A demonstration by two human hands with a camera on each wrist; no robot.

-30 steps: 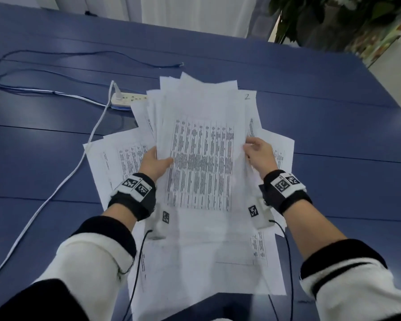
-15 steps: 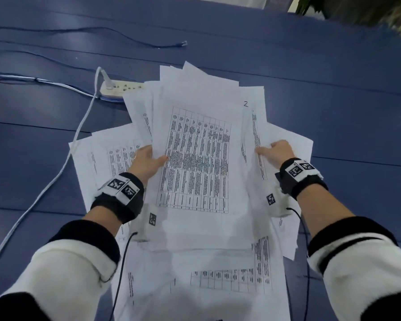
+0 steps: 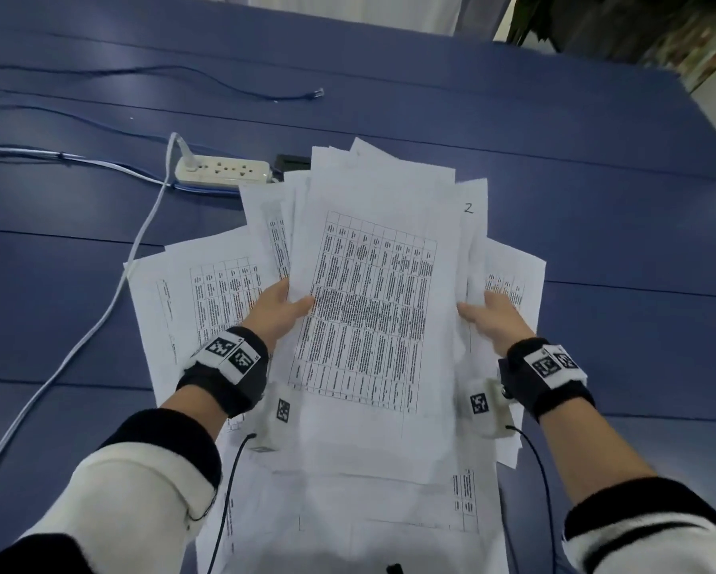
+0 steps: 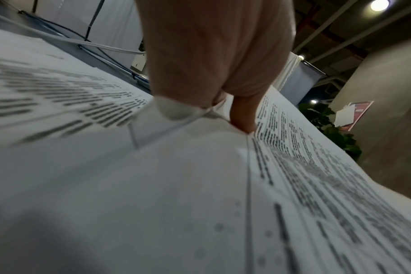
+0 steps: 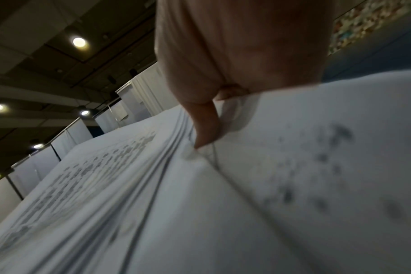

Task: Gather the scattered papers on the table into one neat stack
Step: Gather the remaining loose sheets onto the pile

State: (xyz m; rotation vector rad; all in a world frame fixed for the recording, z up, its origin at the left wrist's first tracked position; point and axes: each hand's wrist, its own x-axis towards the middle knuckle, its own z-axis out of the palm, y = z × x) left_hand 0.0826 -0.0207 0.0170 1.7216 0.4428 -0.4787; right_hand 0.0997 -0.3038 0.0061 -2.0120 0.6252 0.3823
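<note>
Centre frame: left hand point(image 3: 279, 310) and right hand point(image 3: 490, 321) each pinch a side edge of the fanned paper bundle point(image 3: 372, 308), thumbs on top. Loose sheets point(image 3: 190, 300) lie beneath on blue table point(image 3: 596, 225).

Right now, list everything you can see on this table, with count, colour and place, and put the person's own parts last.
Held papers: a sheaf, white with printed tables, centre, edges uneven.
Loose papers: several, white, spread on the table beneath and beside the sheaf.
Power strip: one, white, behind the papers to the left.
White cable: one, runs left from the strip.
Blue cables: a few, far left.
Table: one, blue.
Left hand: grips sheaf's left edge.
Right hand: grips right edge.
</note>
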